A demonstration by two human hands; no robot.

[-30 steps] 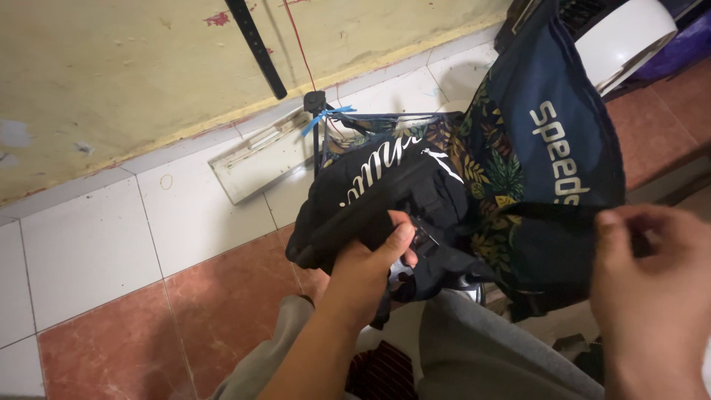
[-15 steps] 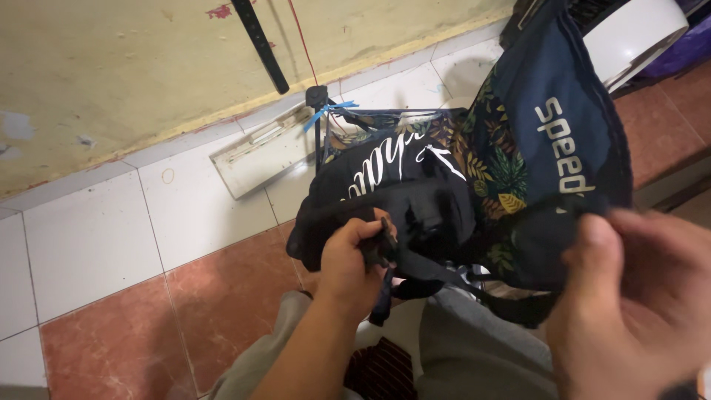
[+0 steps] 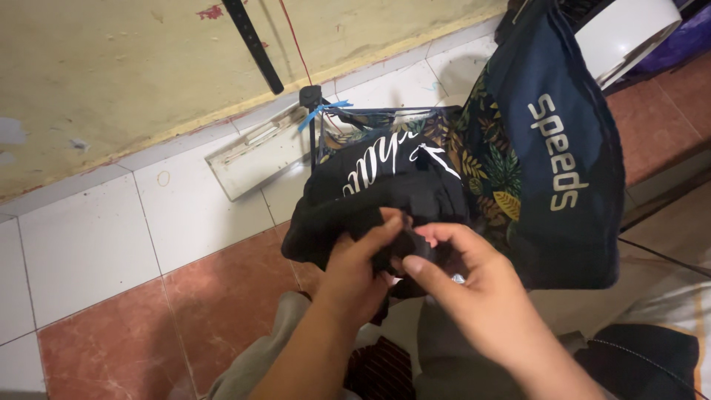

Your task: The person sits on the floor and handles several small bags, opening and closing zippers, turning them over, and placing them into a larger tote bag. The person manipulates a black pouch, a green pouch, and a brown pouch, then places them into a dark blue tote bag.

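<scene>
Black clothing (image 3: 385, 196), a dark bundle with pale looping lettering across its top, sits bunched in front of the person, just past their knees and above the floor (image 3: 96, 244) of white and red tiles. It rests against a thin metal rack (image 3: 317, 130) that stands near the foot of the yellow wall (image 3: 111, 67).

Both hands meet at the near edge of the bundle. The left hand (image 3: 355, 270) comes up from below with its fingers curled into the cloth, thumb pressed on top, gripping a fold. The right hand (image 3: 459, 274) reaches in from the right, its thumb and forefinger closed in a pinch on a small dark bit of the same fabric, just beside the left thumb. What exactly sits between those fingertips is too dark to tell.

The bundle lies straight ahead of the hands, its long side running from left to right, and the left hand is the deeper into it. To the right a navy bag (image 3: 563, 163) with white lettering hangs open, with leaf-print fabric (image 3: 489, 170) between it and the black cloth. Grey trousers (image 3: 452, 355) cover the person's legs below.
</scene>
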